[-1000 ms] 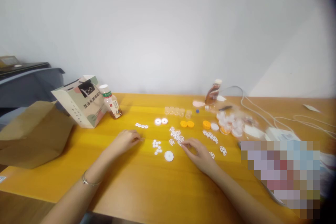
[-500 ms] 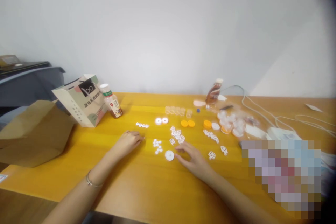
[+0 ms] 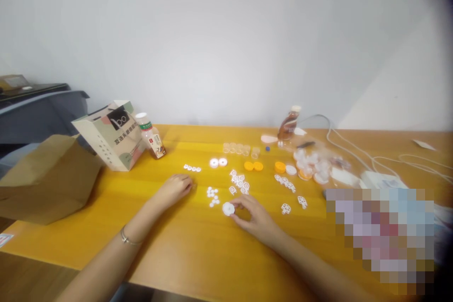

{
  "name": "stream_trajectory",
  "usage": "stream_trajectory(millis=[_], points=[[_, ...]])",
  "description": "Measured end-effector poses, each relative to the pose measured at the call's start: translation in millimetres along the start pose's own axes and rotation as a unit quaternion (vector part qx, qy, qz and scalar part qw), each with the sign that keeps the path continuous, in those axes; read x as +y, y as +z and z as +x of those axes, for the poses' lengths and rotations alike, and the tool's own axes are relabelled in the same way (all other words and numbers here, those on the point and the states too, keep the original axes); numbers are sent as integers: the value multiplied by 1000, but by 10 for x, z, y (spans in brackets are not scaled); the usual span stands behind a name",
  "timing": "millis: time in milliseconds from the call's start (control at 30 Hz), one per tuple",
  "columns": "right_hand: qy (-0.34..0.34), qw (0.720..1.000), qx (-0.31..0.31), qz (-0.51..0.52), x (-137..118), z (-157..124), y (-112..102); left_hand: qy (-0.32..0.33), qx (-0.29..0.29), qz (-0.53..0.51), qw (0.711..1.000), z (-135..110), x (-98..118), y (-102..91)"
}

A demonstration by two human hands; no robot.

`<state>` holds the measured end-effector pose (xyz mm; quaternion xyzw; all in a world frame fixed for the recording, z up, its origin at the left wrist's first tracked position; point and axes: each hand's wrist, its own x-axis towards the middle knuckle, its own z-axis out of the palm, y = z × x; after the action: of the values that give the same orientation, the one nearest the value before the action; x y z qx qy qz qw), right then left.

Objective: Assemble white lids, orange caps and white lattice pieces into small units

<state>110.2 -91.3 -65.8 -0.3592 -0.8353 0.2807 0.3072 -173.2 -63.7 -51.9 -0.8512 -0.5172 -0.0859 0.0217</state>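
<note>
My right hand [image 3: 256, 219] has its thumb and fingertips on the rim of a white round disc [image 3: 228, 208]. My left hand [image 3: 177, 188] rests on the table with its fingers drawn together; something tiny shows at its fingertips, too small to name. Between the hands lie several small white round pieces [image 3: 213, 193]. Just beyond my right hand is a loose pile of white openwork pieces [image 3: 239, 180]. Farther back sit two white rings [image 3: 213, 163], two orange discs [image 3: 253, 166] and a row of clear small cups [image 3: 236, 149].
On the left stand a paper gift bag [image 3: 109, 137], a brown paper bag [image 3: 49, 179] and a drink bottle [image 3: 152, 137]. At the back right are a brown bottle [image 3: 289, 122], a heap of clear plastic parts [image 3: 314, 163] and white cables [image 3: 348, 146]. More openwork pieces [image 3: 285, 182] lie right.
My right thumb and fingers have closed in on the white disc from its right side. My left hand has stayed nearly in place.
</note>
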Motion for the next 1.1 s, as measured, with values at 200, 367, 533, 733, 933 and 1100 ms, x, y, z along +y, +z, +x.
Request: stream_trajectory(millis=[200,367,533,733,933,1100], points=[[-5,1000,12,-8,9,5,-5,5,28,-21,999,7,-66,-1],[-9,1000,11,-15,5,3,5,24,61,-148,987,-12,86,-90],[-18,999,28,-28,22,-7,63,114,9,-268,957,75,528,-98],[-18,1000,-4,-25,3,13,67,172,-37,-248,953,283,811,-44],[-19,1000,3,-20,-3,20,77,189,-31,-241,952,333,815,10],[-17,1000,-2,-9,28,24,98,204,-21,-213,955,331,814,57]])
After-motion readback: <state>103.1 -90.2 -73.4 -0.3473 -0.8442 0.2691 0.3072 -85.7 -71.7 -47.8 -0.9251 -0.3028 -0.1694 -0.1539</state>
